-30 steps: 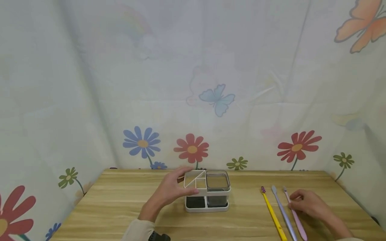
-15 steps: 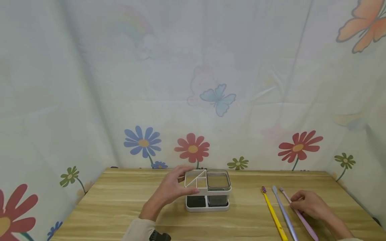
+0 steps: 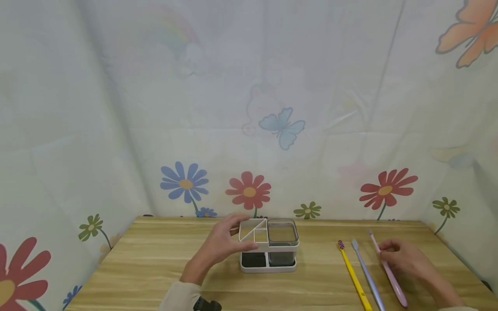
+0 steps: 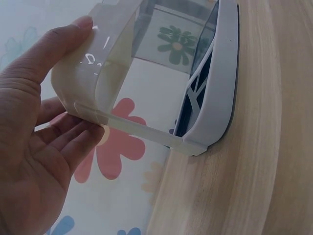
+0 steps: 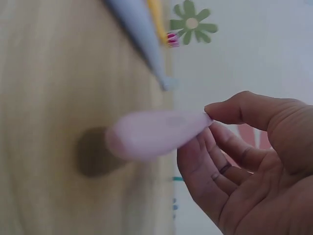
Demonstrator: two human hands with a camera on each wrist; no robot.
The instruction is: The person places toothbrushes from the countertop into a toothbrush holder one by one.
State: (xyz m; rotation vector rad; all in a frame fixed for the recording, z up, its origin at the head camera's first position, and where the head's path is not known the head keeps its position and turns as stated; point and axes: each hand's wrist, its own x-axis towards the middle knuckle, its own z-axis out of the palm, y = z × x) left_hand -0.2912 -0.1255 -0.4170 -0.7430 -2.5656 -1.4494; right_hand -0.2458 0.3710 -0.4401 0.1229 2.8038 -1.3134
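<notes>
At the middle of the table a white toothbrush holder (image 3: 268,269) stands upright, with a divided top on its left and a clear cup (image 3: 282,233) on its right. My left hand (image 3: 221,244) grips the divided top, thumb at the front and fingers behind. In the left wrist view the holder's base (image 4: 222,83) rests on the wood. My right hand (image 3: 408,261) pinches a pink toothbrush (image 3: 394,280) between thumb and fingers, partway along its handle. The right wrist view shows its blurred handle end (image 5: 146,134) above the table, a dark shadow beside it.
Left of the pink one, a yellow toothbrush (image 3: 355,276) and a grey-blue toothbrush (image 3: 367,276) lie side by side on the wooden table (image 3: 155,250). A curtain (image 3: 218,108) printed with flowers and butterflies hangs behind the table.
The pink toothbrush has turned in my right hand, its handle end swinging right and then back slightly, and has risen off the table. My left hand stays on the holder.
</notes>
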